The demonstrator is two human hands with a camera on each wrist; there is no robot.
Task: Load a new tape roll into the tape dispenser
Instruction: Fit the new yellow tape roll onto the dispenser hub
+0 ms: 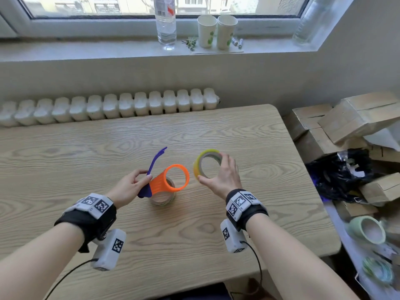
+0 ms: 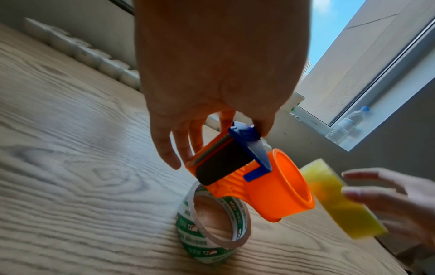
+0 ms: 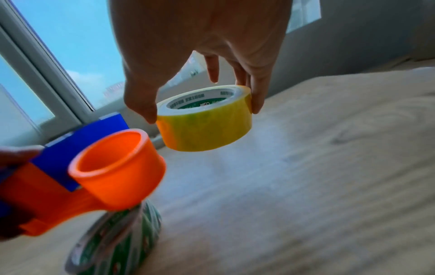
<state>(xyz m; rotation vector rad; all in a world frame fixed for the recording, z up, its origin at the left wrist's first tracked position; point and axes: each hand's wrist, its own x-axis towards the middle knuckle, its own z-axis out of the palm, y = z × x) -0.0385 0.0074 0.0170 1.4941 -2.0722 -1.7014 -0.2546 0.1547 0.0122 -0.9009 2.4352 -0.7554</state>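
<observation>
My left hand (image 1: 132,185) grips the orange tape dispenser (image 1: 171,179) by its handle end, above the table; its blue flap (image 1: 157,158) stands raised. The dispenser's hollow orange drum (image 2: 282,188) (image 3: 117,167) is bare and points right. My right hand (image 1: 225,176) pinches a full yellow tape roll (image 1: 205,163) (image 3: 204,121) between thumb and fingers, in the air just right of the drum, a short gap apart. In the left wrist view the yellow roll (image 2: 339,202) appears blurred behind the drum.
A nearly spent clear tape roll with a green-printed core (image 2: 212,227) (image 1: 162,197) lies on the wooden table (image 1: 238,224) under the dispenser. Cardboard boxes (image 1: 346,118) and more tape rolls (image 1: 368,230) crowd the right side. A bottle (image 1: 165,22) and paper cups (image 1: 216,31) stand on the windowsill.
</observation>
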